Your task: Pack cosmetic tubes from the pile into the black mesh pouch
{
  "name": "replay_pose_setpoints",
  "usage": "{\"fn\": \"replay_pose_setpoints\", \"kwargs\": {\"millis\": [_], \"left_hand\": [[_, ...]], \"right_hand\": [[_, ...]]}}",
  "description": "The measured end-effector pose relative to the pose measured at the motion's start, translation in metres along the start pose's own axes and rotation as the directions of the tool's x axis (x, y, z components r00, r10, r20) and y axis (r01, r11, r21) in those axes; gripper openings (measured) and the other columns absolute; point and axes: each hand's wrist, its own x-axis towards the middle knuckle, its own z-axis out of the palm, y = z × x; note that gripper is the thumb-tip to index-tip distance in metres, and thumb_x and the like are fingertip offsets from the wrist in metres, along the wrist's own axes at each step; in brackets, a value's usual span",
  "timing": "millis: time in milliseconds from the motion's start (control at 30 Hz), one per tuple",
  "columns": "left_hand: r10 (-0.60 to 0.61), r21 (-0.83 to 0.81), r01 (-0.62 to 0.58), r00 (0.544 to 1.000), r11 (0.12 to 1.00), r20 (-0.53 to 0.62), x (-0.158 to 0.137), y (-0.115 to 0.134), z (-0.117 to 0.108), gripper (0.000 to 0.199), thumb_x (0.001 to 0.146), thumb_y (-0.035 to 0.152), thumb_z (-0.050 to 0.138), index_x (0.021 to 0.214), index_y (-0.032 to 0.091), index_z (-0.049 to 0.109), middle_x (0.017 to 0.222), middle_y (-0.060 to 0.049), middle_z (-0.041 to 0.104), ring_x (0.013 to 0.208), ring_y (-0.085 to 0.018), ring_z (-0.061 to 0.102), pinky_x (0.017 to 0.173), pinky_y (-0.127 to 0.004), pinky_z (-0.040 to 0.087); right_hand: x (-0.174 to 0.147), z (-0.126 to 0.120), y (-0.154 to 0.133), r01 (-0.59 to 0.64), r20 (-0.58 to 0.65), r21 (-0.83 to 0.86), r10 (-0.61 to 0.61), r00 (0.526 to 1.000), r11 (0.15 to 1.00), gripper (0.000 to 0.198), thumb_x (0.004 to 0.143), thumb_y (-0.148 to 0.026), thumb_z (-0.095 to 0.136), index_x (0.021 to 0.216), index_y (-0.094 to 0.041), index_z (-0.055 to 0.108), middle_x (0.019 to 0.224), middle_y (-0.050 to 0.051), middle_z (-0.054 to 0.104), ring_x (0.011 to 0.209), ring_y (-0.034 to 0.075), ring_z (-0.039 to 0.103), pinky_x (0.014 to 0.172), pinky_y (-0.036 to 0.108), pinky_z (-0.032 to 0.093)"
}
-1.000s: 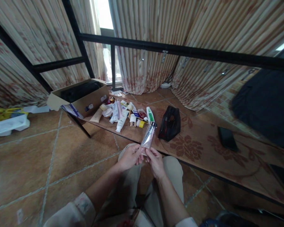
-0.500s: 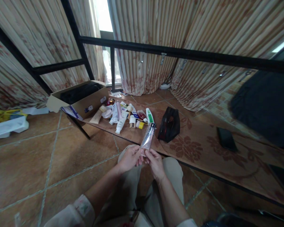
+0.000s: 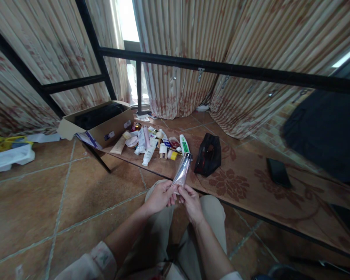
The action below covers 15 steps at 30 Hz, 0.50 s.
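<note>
Between my two hands is a shiny pinkish-silver squeeze tube (image 3: 182, 171) with a dark cap, cap end tilted up and away from me. The fingers of my left hand (image 3: 161, 197) pinch its flat lower end from the left. From the right, my right hand (image 3: 191, 201) pinches the same end. Just beyond the cap lies a white and green tube (image 3: 184, 144). Left of it are several cosmetics: a white tube (image 3: 148, 155), a beige tube (image 3: 119, 144), a small bottle with a gold band (image 3: 163, 151) and a yellow-capped one (image 3: 172, 154).
A black mesh bag (image 3: 208, 154) stands right of the tube on the low, flower-patterned bench (image 3: 245, 182). Further right lies a phone (image 3: 279, 172). An open cardboard box (image 3: 111, 130) holding something black sits at the left end. A dark metal rail (image 3: 175, 60) runs in front of curtains.
Both hands keep their pinch on the tube in nearly the same place. The view has shifted very slightly; nothing else visibly moved.
</note>
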Motion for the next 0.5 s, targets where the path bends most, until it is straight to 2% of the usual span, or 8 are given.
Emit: {"fn": "replay_pose_setpoints", "kwargs": {"millis": [500], "left_hand": [[-0.022, 0.007, 0.022, 1.0, 1.0, -0.002, 0.0013, -0.0033, -0.001, 0.038, 0.087, 0.052, 0.049, 0.079, 0.016, 0.054, 0.056, 0.003, 0.057, 0.04, -0.008, 0.053, 0.037, -0.016, 0.038]], "right_hand": [[-0.0001, 0.0005, 0.0, 0.0, -0.001, -0.002, 0.0, 1.0, 1.0, 0.033, 0.069, -0.047, 0.075, 0.082, -0.017, 0.072, 0.055, -0.003, 0.057, 0.046, 0.008, 0.04, 0.046, 0.022, 0.029]]}}
